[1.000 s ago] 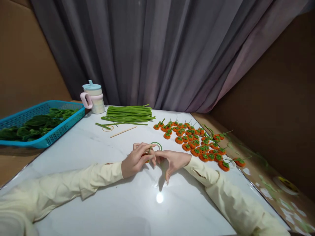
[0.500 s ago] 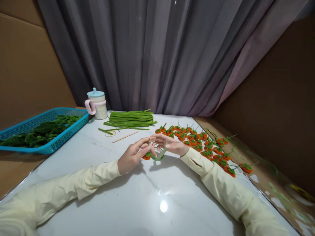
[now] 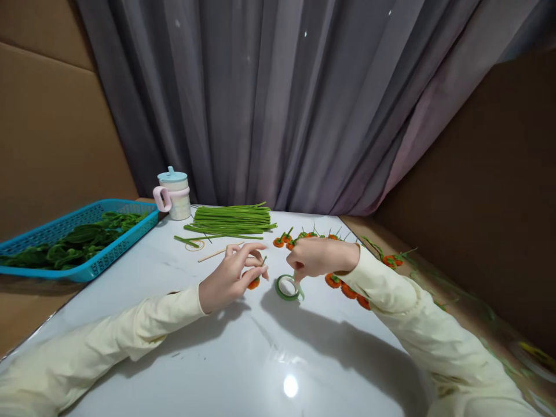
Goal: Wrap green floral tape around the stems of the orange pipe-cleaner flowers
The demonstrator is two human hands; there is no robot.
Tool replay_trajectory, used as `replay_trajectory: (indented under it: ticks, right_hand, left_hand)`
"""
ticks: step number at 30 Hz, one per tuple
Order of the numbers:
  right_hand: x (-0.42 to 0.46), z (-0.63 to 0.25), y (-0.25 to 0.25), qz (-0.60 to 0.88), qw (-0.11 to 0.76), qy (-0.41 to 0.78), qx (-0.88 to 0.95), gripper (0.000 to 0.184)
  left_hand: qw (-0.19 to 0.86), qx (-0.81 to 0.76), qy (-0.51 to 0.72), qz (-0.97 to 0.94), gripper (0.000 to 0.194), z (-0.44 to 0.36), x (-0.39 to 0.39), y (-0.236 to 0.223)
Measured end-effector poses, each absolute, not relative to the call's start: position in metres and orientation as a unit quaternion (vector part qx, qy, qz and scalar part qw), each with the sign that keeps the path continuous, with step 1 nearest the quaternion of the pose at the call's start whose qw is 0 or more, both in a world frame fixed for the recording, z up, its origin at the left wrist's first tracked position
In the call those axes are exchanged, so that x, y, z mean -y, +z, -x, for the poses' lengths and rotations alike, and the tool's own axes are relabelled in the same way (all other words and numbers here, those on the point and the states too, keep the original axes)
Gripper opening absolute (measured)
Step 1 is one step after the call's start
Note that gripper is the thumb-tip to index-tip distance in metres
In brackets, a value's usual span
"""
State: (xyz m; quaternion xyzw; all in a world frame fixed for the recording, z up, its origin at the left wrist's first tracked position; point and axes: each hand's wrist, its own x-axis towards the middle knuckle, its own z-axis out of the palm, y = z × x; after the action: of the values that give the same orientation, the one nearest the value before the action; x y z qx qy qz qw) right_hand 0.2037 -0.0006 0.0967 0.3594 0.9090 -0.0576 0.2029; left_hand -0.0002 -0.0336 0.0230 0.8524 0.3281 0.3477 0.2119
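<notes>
Cream sleeves (image 3: 160, 324) reach in over the white worktop (image 3: 208, 370). At the right edge, a yellow patch (image 3: 538, 352) is too blurred to read. The left hand (image 3: 230, 278) is partly closed, thumb and fingertips pinching a small orange flower (image 3: 253, 284) by its green stem, just above the worktop. Opposite, the right hand (image 3: 324, 256) is bent down with fingers curled, its tips at the right side of a green tape roll (image 3: 280, 293) lying flat; whether they grip the tape's loose end, I cannot tell. More flowers (image 3: 333, 280) lie beneath and beyond that arm. Past the left hand rest a thin stick (image 3: 212, 256), a loop (image 3: 194, 250) and a bundle of green stems (image 3: 232, 220). A blue basket (image 3: 93, 270) of leaves (image 3: 82, 238) sits at far left. Behind, a lidded cup (image 3: 179, 205) bears markings too faint to read, before a grey curtain (image 3: 243, 104).
</notes>
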Motion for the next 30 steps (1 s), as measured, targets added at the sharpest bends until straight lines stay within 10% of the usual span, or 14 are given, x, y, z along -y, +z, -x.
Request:
replay_trajectory:
  ticks: [5, 13, 30]
  right_hand:
    - [0.011, -0.202, 0.151, -0.378, 0.174, -0.004, -0.909, 0.031]
    - [0.026, -0.228, 0.190, -0.394, -0.106, -0.034, -0.912, 0.032]
    - [-0.040, -0.231, 0.115, -0.177, 0.035, -0.536, -0.825, 0.049]
  left_hand:
    - [0.108, -0.322, 0.332, -0.880, 0.014, 0.000, 0.030, 0.044]
    - [-0.112, -0.262, 0.405, -0.869, 0.010, -0.018, -0.004, 0.082]
    - [-0.360, -0.129, 0.374, -0.845, 0.026, -0.027, -0.005, 0.075]
